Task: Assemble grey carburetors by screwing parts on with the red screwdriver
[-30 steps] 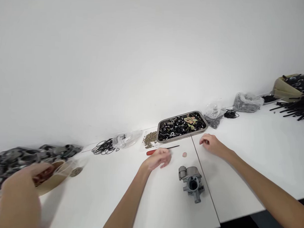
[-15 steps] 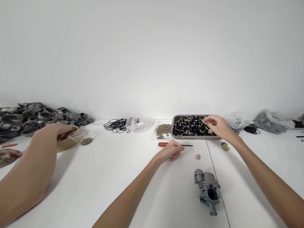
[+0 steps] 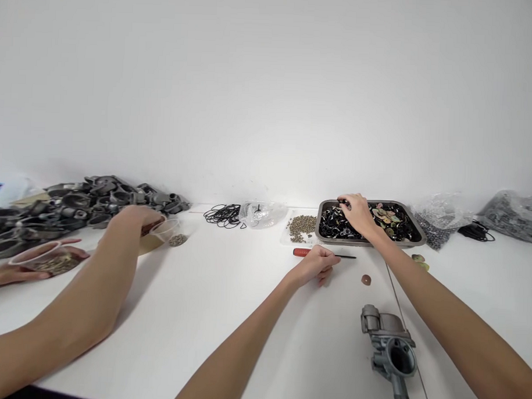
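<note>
My left hand (image 3: 318, 264) rests on the white table in front of a red-handled screwdriver (image 3: 302, 252), fingers pinched together; whatever is between them is too small to make out. The screwdriver lies flat behind it, its shaft partly covered. In the metal tray (image 3: 375, 243) my right hand (image 3: 357, 213) reaches among small black parts (image 3: 332, 225), thumb and forefinger curved and apart. Coloured discs (image 3: 387, 214) lie on the tray's right side. Nearer me, a brownish disc-like piece (image 3: 366, 279) and a grey carburetor (image 3: 391, 349) sit on the table.
At left, a co-worker's arm (image 3: 93, 275) reaches over a cup (image 3: 164, 231); another hand holds a cup of brass parts (image 3: 56, 264). Grey castings (image 3: 78, 201) are heaped behind. Black rings (image 3: 224, 215), a plastic bag (image 3: 263, 214) and brass pieces (image 3: 302, 225) line the wall.
My right hand has moved left across the tray, from the coloured discs to the black parts. My left hand keeps its pinch by the screwdriver. The whole view has shifted, with things now further right.
</note>
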Motion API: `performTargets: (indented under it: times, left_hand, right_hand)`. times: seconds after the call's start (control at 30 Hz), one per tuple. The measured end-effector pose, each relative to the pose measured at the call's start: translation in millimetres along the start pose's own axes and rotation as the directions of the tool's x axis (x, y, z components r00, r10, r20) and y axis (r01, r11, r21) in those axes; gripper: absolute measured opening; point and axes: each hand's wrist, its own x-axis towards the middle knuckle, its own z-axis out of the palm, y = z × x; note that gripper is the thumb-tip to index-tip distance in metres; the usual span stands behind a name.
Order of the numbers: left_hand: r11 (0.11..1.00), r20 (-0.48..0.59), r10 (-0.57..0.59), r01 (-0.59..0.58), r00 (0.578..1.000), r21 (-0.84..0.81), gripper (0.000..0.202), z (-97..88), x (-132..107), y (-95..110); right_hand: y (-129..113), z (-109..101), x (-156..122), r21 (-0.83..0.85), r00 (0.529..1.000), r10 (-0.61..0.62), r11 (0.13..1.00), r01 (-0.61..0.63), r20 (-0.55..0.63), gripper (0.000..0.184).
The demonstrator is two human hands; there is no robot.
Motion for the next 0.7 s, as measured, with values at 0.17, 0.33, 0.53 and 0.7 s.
performTargets:
  times: [0.17,0.33,0.53,0.7]
  left_hand:
    - [0.996,-0.086,0.066,-0.061,0.994,0.06,0.045,3.5,1.3,4.3]
    - [0.875,-0.347,0.446,-0.319,0.825,0.365,0.042,18.5,-2.3,15.7]
    - [0.73,-0.17,0.606,-0.458,0.777,0.508,0.032,42.8,-1.7,3.2]
    - [0.61,-0.17,0.722,-0.501,0.671,0.614,0.014,41.3,3.0,-9.5]
  right_hand:
    - [-17.6,-52.2,-13.2,0.143,0.979,0.065,0.989,-0.037,-0.194,0.033]
    - [-38.1,-86.9,-79.0,0.321,0.996,0.07,0.944,-0.082,0.047,0.032]
    - [-50.7,-73.3,-132.8,0.35,0.937,0.209,0.887,-0.302,0.278,0.029]
    - [-55.1,-66.0,-137.8,0.38,0.925,0.24,0.859,-0.344,0.295,0.029]
